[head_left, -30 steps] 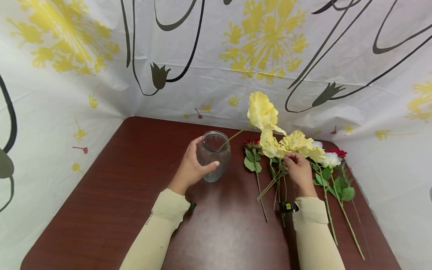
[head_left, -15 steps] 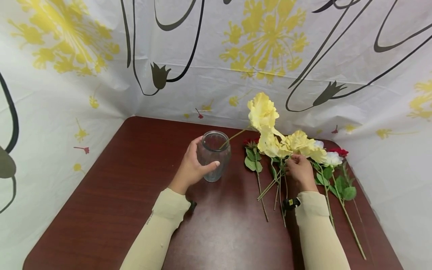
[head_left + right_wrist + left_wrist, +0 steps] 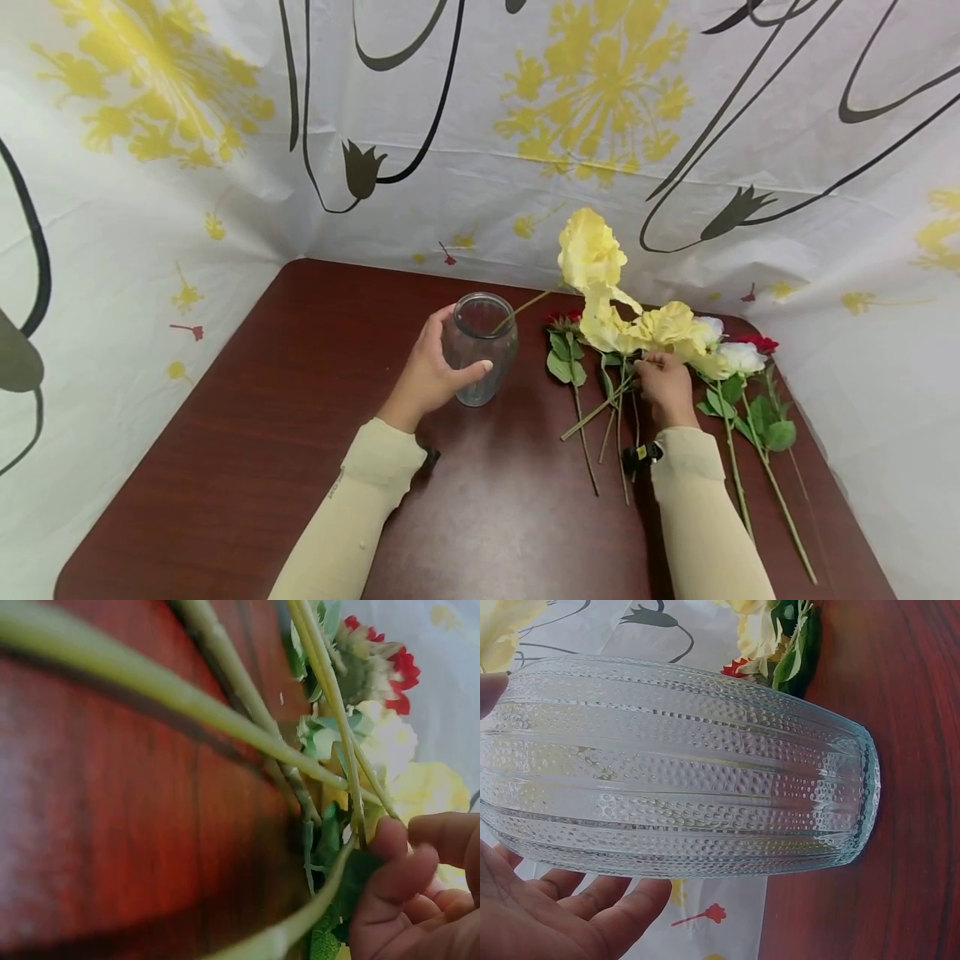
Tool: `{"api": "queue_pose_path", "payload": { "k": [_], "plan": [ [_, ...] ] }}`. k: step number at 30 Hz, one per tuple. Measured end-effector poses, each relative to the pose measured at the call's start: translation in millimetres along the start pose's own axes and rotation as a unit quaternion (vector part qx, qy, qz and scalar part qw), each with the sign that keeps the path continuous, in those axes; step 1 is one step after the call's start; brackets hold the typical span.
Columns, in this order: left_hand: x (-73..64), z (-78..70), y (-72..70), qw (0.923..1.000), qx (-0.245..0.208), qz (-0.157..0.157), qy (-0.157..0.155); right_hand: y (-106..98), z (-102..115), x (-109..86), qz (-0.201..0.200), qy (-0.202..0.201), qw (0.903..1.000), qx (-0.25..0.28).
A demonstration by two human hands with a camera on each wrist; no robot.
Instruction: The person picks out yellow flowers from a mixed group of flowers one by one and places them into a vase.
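My left hand (image 3: 435, 367) grips a clear glass vase (image 3: 480, 379) around its side, thumb in front. The left wrist view shows the ribbed, dimpled wall of the vase (image 3: 705, 772), with fingers along one side. One yellow flower (image 3: 590, 250) leans out of the vase to the right, its stem inside the mouth. My right hand (image 3: 666, 387) is at the pile of flowers and pinches a thin green stem just below the yellow blooms (image 3: 667, 325). In the right wrist view, thumb and fingertips of the right hand (image 3: 420, 877) meet at the stems (image 3: 341, 712); exactly how many they hold is unclear.
A red flower (image 3: 562, 333) with green leaves lies left of the yellow ones. White flowers (image 3: 742, 358) and another red flower (image 3: 763, 342) lie at the right, long stems toward the front. A patterned curtain (image 3: 465, 208) borders the dark red table (image 3: 300, 400).
My right hand has shifted slightly among the stems, and the lower end of a yellow flower's stem has swung a little left. The left hand stays on the vase.
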State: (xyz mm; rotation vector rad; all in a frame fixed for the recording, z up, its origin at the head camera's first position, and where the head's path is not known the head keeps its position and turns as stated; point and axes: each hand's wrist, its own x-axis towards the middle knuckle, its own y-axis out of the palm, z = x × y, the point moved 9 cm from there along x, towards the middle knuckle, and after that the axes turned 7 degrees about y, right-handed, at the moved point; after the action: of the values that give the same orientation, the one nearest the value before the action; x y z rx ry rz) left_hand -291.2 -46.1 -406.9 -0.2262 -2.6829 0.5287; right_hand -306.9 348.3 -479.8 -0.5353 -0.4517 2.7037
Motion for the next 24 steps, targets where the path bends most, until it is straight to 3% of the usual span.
{"api": "queue_pose_path", "payload": {
  "k": [7, 15, 24],
  "plan": [
    [0.6, -1.9, -0.9, 1.0000, -0.001, -0.005, 0.006, -5, 9, -17.9, -0.006, -0.007, 0.9939, 0.109],
    [-0.8, -2.4, 0.0, 0.9999, 0.001, -0.009, 0.006, -9, 29, -40.7, -0.010, -0.056, 0.9791, 0.195],
    [-4.5, -2.1, 0.0, 0.9993, 0.010, -0.034, -0.007, -2, 51, -64.1, 0.020, -0.113, 0.9732, 0.199]
  ]
}}
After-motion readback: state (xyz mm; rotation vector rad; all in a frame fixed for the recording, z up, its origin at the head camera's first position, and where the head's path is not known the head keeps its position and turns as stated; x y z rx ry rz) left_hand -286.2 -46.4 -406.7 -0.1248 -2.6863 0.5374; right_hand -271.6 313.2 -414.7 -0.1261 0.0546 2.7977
